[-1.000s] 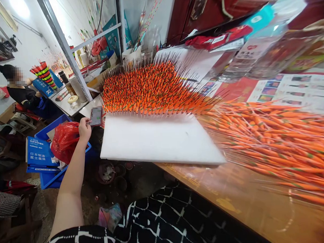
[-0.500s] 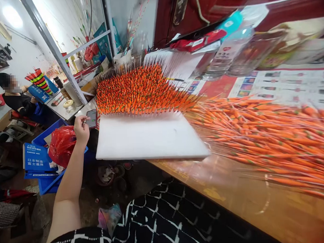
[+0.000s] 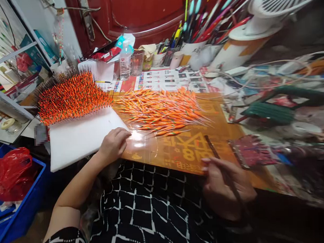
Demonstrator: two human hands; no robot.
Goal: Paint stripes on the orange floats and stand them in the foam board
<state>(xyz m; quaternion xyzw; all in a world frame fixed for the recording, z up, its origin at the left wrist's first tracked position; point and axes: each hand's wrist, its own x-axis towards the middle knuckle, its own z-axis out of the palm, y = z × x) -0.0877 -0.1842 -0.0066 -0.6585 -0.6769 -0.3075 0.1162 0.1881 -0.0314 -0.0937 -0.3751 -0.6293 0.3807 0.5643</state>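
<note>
My left hand (image 3: 113, 146) rests on the table edge beside the white foam board (image 3: 77, 140), its fingers lightly curled and holding nothing. Dense rows of orange, green-banded fishing floats (image 3: 73, 96) stand stuck in the board's far end. A loose heap of the same floats (image 3: 161, 112) lies on the table to the right of my left hand. Lower right, my right hand (image 3: 228, 186) grips a thin dark brush (image 3: 214, 151), whose tip points up toward the heap without touching it.
A plastic-covered amber tabletop (image 3: 179, 152) runs under everything, with a red patterned pad (image 3: 250, 152) to the right. Cups of pens, a water bottle (image 3: 126, 60) and a white fan (image 3: 267, 11) stand behind. A blue crate (image 3: 21, 190) holding a red bag sits low left.
The view has swung right, bringing my right hand and brush into sight. My left hand has dropped from holding a phone up beside the board to resting empty at the table edge.
</note>
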